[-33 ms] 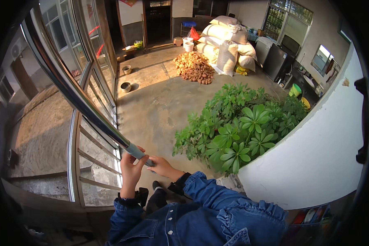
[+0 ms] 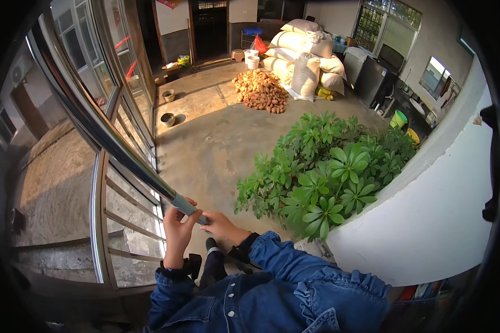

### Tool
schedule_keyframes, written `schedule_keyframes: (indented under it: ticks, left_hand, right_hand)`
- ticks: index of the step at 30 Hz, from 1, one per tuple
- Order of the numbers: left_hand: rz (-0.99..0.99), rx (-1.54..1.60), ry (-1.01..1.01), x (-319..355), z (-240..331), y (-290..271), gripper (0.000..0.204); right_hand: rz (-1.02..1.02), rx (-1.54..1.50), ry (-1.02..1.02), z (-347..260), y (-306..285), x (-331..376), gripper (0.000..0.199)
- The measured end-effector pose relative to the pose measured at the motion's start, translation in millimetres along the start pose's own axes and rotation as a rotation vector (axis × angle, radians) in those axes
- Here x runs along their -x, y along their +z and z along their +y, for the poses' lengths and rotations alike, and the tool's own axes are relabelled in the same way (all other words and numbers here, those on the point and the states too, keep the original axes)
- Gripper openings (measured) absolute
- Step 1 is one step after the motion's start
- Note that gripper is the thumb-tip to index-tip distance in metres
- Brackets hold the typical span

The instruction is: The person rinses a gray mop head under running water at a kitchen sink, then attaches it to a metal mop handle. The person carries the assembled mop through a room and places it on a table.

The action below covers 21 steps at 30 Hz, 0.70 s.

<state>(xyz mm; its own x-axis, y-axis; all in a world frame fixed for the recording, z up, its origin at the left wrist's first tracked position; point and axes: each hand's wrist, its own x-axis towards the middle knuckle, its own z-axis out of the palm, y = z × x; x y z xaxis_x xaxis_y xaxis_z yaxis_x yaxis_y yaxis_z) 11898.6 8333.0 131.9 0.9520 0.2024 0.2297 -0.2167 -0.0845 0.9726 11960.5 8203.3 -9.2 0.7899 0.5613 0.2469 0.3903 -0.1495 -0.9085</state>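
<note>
A long shiny metal pole slants down from the upper left to my hands, with a grey sleeve around its lower end. My left hand is closed on that sleeve, fingers bent over it. My right hand grips the darker tip just below, close beside the left. Both hands are in front of my body, and the pole's far end runs out of the picture.
Glazed doors and a metal railing stand at the left. A bushy green plant and a curved white wall are at the right. Ahead lie a pile of brown tubers, stacked sacks and two small pots.
The room has shifted slightly in view and my dark-shod foot shows farther forward. Both hands keep the same grip on the pole.
</note>
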Motion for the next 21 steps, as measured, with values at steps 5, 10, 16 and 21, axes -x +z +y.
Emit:
schedule_keyframes:
  ticks: [5, 10, 16, 21]
  left_hand:
    - [-0.124, 0.058, -0.030, -169, -55, -9, 0.025]
    - [-0.253, 0.123, -0.030, -323, -69, -1, 0.026]
    - [-0.491, 0.091, 0.039, -491, -122, 51, 0.037]
    - [-0.545, 0.116, 0.050, -636, -176, 130, 0.046]
  right_hand:
    - [0.043, -0.004, 0.248, 61, -40, -137, 0.045]
    - [0.169, 0.068, 0.208, 84, -106, -257, 0.045]
    - [0.311, 0.147, 0.174, 163, -196, -378, 0.043]
    - [0.350, 0.190, 0.299, 214, -309, -459, 0.042]
